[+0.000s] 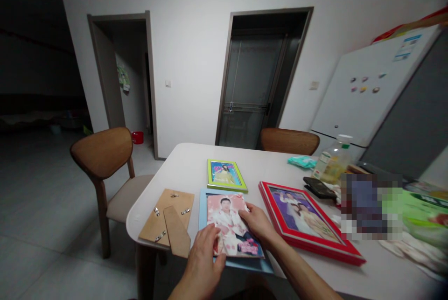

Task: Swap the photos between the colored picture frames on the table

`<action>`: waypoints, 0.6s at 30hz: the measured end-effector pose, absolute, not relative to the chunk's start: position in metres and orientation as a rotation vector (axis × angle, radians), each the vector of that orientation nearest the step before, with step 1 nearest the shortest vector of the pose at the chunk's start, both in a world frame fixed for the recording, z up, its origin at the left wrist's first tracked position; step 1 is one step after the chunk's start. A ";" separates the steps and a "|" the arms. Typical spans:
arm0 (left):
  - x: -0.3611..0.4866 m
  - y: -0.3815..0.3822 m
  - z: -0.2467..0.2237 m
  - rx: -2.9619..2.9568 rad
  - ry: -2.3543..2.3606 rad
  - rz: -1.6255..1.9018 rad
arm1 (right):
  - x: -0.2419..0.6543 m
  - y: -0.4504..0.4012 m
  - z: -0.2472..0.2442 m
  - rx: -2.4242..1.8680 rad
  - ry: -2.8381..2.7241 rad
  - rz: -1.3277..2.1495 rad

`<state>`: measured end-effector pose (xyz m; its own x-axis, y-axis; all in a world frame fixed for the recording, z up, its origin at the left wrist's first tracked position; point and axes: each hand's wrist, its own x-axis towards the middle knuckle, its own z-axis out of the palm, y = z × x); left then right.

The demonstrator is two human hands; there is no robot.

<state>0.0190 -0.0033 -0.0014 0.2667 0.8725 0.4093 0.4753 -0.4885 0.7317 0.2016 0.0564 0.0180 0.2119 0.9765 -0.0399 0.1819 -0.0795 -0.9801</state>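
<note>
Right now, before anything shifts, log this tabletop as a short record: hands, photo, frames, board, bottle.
left hand: left hand at the portrait photo's left edge
right hand: right hand grips its right edge, thumb on top
under photo: light-blue picture frame
left of photo: brown easel-back board, metal clips showing
beyond photo: lime-green picture frame
right of photo: red picture frame
far right: white-capped bottle, yellowish liquid inside
surface: white table
</note>
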 end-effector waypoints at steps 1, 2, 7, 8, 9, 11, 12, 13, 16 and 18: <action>0.018 -0.003 -0.001 2.068 1.207 1.124 | 0.201 0.054 0.021 -1.469 -1.162 1.012; 0.018 -0.003 -0.001 2.061 1.203 1.123 | 0.201 0.051 0.023 -1.447 -1.161 1.026; 0.016 -0.003 0.001 2.058 1.230 1.109 | 0.207 0.044 0.022 -1.505 -1.189 1.035; 0.016 -0.004 0.001 2.076 1.227 1.098 | 0.209 0.045 0.020 -1.544 -1.212 1.020; 0.017 -0.004 0.001 2.101 1.218 1.085 | 0.210 0.048 0.017 -1.574 -1.234 1.006; 0.018 -0.005 -0.001 2.152 1.199 1.066 | 0.212 0.055 0.013 -1.599 -1.261 0.967; 0.018 -0.006 -0.001 2.169 1.193 1.060 | 0.212 0.059 0.012 -1.607 -1.273 0.938; 0.018 -0.006 -0.002 2.181 1.188 1.052 | 0.212 0.063 0.011 -1.612 -1.284 0.908; 0.018 -0.007 -0.003 2.196 1.188 1.019 | 0.209 0.070 0.014 -1.607 -1.302 0.842; 0.017 -0.006 -0.003 2.209 1.185 1.010 | 0.205 0.071 0.015 -1.585 -1.305 0.841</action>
<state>0.0173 -0.0062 -0.0032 0.3679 0.8417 0.3953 0.5239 -0.5388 0.6598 0.2049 0.0710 0.0151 0.2149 0.9760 0.0349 0.3715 -0.0486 -0.9271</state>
